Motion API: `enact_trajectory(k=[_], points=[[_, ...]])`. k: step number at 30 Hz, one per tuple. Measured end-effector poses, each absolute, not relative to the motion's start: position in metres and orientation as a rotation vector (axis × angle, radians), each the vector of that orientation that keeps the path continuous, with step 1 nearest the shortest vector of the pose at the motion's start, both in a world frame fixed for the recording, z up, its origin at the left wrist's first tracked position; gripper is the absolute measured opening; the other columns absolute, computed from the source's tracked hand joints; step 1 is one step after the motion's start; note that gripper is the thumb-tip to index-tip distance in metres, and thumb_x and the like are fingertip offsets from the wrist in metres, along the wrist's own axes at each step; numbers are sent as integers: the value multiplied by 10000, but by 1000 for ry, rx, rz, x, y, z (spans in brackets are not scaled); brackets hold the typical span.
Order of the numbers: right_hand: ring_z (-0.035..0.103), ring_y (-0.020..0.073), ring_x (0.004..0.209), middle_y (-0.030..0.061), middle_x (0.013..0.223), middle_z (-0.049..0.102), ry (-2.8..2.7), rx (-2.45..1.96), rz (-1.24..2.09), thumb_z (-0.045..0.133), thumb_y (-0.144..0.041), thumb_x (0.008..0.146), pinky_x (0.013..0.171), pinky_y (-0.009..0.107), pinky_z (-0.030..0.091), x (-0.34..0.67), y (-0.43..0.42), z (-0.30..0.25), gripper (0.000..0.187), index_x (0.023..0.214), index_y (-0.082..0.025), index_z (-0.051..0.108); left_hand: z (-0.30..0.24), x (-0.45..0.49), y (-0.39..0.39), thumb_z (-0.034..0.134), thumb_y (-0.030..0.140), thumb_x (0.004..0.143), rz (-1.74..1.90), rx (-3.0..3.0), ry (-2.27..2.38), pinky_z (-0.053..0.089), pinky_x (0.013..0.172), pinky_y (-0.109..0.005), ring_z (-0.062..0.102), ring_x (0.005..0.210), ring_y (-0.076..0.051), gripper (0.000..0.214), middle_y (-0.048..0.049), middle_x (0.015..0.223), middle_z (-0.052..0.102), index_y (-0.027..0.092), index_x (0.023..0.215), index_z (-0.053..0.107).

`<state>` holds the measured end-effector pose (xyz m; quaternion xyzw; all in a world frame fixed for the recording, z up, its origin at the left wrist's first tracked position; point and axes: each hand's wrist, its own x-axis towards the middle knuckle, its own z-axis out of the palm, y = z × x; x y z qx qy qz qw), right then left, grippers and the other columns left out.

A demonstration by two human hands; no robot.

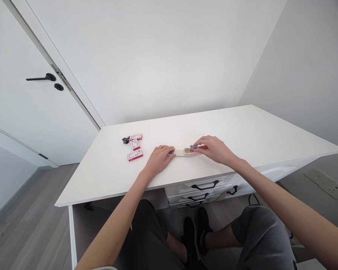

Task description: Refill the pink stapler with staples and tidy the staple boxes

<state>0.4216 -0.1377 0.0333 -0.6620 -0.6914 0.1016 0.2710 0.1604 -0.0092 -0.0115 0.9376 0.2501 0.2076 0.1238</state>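
Right fingers: the right hand (215,149), just right of frame centre, has its fingers bent and closed down on the upper metal part of the stapler (189,151); the thumb is hidden.
Left fingers: the left hand (159,158) lies curled, knuckles up, with its fingertips at a small dark piece (171,152) at the stapler's left end; whether they pinch it cannot be told.
Stapler, look: small and lying flat, with a cream body towards the left, a reddish-brown stretch under the right fingers, and a thin shiny strip on top.
Stapler, place: on the white desk (242,127), between the two hands, near the front edge at mid-frame.
Boxes: three small red-and-white boxes (135,154) lie left of the left hand, near one another, all shut; their print is too small to read and nothing of their contents shows.
Clip: a black binder clip (125,140) lies just beside the farthest box.
Drawers: a clear plastic drawer unit (202,186) with black handles stands under the desk, drawers shut, contents unclear.
Surroundings: a white door (22,112) with a black handle (42,78) stands at the upper left.
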Motion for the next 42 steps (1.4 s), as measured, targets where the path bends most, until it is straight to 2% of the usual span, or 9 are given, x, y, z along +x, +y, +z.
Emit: enact_trajectory(k=[4, 7, 11, 13, 18, 24, 27, 33, 42], points=[[697, 328, 1117, 70, 1205, 775, -1790, -1805, 310, 652, -545, 937, 983, 506, 511, 432, -148, 33, 337, 1128, -292, 765, -12, 160, -9, 507, 397, 1069, 607, 2729, 729, 460, 1125, -477, 605, 1326, -262, 328, -43, 1373, 728, 270, 1317, 680], [696, 341, 1160, 80, 1266, 759, -1717, -1828, 339, 668, -575, 914, 963, 499, 533, 446, -160, 32, 408, 1205, -296, 730, -12, 160, -9, 513, 395, 1067, 605, 2727, 731, 459, 1126, -482, 604, 1329, -265, 323, -43, 1373, 728, 269, 1312, 683], [747, 313, 977, 75, 1166, 792, -1565, -1864, 502, 718, -606, 867, 836, 463, 574, 458, -173, 28, 457, 1206, -299, 716, -12, 160, -8, 524, 408, 1062, 608, 2722, 730, 462, 1133, -489, 602, 1333, -267, 330, -40, 1384, 724, 279, 1315, 691], [754, 302, 950, 73, 1120, 806, -1464, -1802, 592, 753, -625, 839, 833, 459, 581, 457, -175, 28, 495, 1204, -294, 704, -12, 160, -8, 533, 415, 1058, 610, 2714, 722, 465, 1135, -491, 604, 1332, -268, 331, -41, 1383, 725, 281, 1310, 700], [751, 325, 1079, 114, 1163, 804, -1303, -1472, 741, 811, -656, 792, 922, 487, 583, 436, -165, 33, 594, 1201, -256, 650, -12, 159, -6, 570, 424, 1044, 630, 2690, 694, 465, 1146, -488, 620, 1316, -257, 308, -26, 1372, 734, 292, 1278, 720], [743, 260, 885, 86, 1180, 784, -1381, -1541, 651, 742, -619, 863, 795, 428, 573, 405, -140, 42, 457, 1140, -258, 690, -12, 159, -4, 616, 432, 1025, 656, 2621, 695, 467, 1146, -490, 628, 1307, -263, 285, -25, 1350, 745, 282, 1236, 733], [721, 236, 805, 67, 1108, 792, -1446, -1610, 579, 719, -584, 877, 734, 390, 552, 393, -129, 44, 398, 1118, -267, 714, -11, 158, -4, 629, 439, 1018, 658, 2604, 694, 464, 1147, -492, 624, 1318, -265, 283, -22, 1354, 743, 282, 1229, 734], [688, 224, 772, 45, 983, 791, -1529, -1599, 581, 717, -593, 878, 696, 354, 517, 377, -111, 35, 403, 1112, -266, 730, -12, 158, -3, 636, 450, 1012, 677, 2586, 671, 471, 1139, -481, 637, 1296, -267, 291, -28, 1317, 758, 284, 1225, 744], [673, 207, 808, 48, 1111, 786, -1610, -1629, 507, 709, -605, 908, 721, 344, 493, 363, -100, 27, 396, 1070, -247, 755, -14, 157, -1, 644, 444, 999, 678, 2566, 682, 473, 1095, -483, 647, 1247, -289, 281, -52, 1241, 775, 256, 1178, 753]])
